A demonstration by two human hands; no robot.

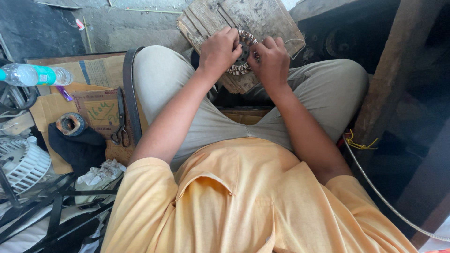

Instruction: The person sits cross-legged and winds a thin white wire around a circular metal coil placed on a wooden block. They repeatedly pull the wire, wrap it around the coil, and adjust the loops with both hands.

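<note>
Head view, left hand (218, 49) and right hand (270, 62) half hiding wound stator (242, 52)

One wound coil ring (241, 56), one wooden board (262, 18), one plastic bottle (33, 75), one pair of scissors (121, 124), one tape roll (70, 124).

Most of the round wound coil (242, 52) lies hidden under the fingers (229, 40) of the left hand (218, 49) and beneath the right hand (271, 61); only its banded rim shows between them. The worn wooden block (262, 18) beyond the fingertips is cut off by the top edge.
</note>
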